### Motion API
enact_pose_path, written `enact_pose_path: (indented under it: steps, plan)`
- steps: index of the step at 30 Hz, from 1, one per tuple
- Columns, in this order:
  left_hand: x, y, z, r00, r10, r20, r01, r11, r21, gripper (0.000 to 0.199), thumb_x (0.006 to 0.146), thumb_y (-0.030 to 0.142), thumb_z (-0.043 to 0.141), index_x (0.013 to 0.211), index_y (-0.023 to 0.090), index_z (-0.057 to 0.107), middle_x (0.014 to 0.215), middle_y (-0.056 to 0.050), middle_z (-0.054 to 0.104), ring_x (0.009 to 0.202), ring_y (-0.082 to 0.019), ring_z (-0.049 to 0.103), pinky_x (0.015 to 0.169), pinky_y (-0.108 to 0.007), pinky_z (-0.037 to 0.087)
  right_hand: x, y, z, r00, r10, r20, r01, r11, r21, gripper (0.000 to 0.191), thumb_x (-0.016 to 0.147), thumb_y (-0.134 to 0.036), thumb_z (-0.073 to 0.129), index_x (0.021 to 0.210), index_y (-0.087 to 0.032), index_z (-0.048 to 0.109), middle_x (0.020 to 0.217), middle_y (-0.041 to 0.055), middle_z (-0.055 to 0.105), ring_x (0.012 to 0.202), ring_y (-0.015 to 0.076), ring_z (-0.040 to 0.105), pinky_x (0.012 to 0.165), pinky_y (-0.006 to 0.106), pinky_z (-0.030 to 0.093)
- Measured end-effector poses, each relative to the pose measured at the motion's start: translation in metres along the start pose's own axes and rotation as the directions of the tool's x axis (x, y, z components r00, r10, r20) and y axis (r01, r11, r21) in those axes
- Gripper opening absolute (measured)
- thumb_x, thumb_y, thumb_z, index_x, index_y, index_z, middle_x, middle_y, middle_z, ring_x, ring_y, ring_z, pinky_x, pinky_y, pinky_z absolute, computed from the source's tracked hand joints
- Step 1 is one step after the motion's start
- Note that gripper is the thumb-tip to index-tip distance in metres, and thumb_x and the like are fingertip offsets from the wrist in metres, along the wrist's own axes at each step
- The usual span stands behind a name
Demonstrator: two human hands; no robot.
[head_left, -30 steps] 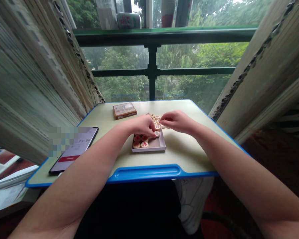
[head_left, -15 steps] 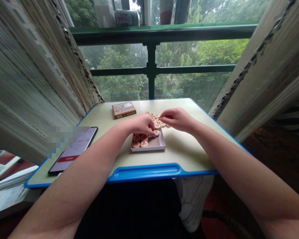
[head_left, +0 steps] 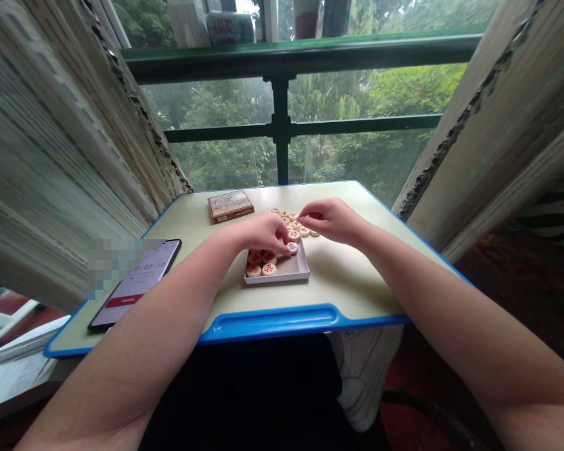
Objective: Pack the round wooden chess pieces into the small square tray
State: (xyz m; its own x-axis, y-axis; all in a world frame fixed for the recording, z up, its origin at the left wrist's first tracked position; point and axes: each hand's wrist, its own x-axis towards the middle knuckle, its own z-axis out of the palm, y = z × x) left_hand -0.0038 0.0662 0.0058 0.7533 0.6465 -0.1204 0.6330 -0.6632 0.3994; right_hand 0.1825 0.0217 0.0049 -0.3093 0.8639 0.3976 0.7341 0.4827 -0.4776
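Cream-coloured disc (head_left: 292,248) is sitting in the nearly closed pinch of the left hand (head_left: 269,230), white tray (head_left: 289,266) beneath; the right hand (head_left: 329,218), fingers bunched, is showing no confirmable hold. Levelling before releasing is advisable.

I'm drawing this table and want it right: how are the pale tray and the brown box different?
The pale tray is open, with round pieces inside; the brown box shows a printed top. The pale tray sits nearer, partly under the left hand; the brown box lies farther back, with no hand on it. Both are low, four-sided and on the same table.
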Motion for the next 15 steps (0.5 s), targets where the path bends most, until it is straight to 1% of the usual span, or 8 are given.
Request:
enact_pose_path:
  steps: [4,7,10,15]
  plan:
    - [-0.0006,-0.0010,0.0001,0.999,0.020,0.030,-0.020,1.000,-0.020,0.033,0.060,0.046,0.065,0.071,0.015,0.071,0.056,0.001,0.057,0.053,-0.010,0.045,0.050,-0.023,0.028,0.0001,0.0000,0.0014,1.000,0.009,0.011,-0.009,1.000,0.009,0.022,0.075,-0.025,0.054,0.075,-0.011,0.071,0.057,0.0011,0.059,0.053,0.0082,0.045,0.053,0.022,0.031]
    - [-0.0016,-0.0004,-0.0006,0.999,0.026,0.040,-0.025,1.000,-0.016,0.032,0.062,0.045,0.064,0.068,0.015,0.070,0.053,0.002,0.054,0.051,-0.010,0.043,0.050,-0.024,0.028,0.0003,0.0012,0.0050,0.999,0.015,0.047,-0.017,1.000,0.026,0.023,0.075,-0.025,0.054,0.076,-0.011,0.071,0.059,0.0017,0.060,0.054,0.0087,0.047,0.054,0.022,0.032]
    - [-0.0023,0.0004,-0.0012,1.000,0.020,0.020,-0.020,1.000,-0.013,0.033,0.060,0.044,0.065,0.073,0.015,0.071,0.056,0.002,0.056,0.054,-0.010,0.046,0.052,-0.023,0.029,0.0004,0.0025,0.0080,0.997,0.021,0.072,-0.024,0.999,0.041,0.022,0.074,-0.025,0.054,0.076,-0.011,0.071,0.062,0.0025,0.063,0.056,0.0092,0.049,0.055,0.021,0.033]
    - [-0.0028,0.0010,-0.0012,1.000,0.005,-0.003,-0.005,1.000,-0.017,0.037,0.058,0.044,0.066,0.081,0.016,0.072,0.063,0.001,0.061,0.058,-0.011,0.049,0.053,-0.022,0.031,0.0007,0.0036,0.0083,0.997,0.035,0.063,-0.038,0.999,0.036,0.022,0.075,-0.026,0.055,0.077,-0.011,0.071,0.061,0.0024,0.063,0.055,0.0090,0.049,0.055,0.021,0.033]
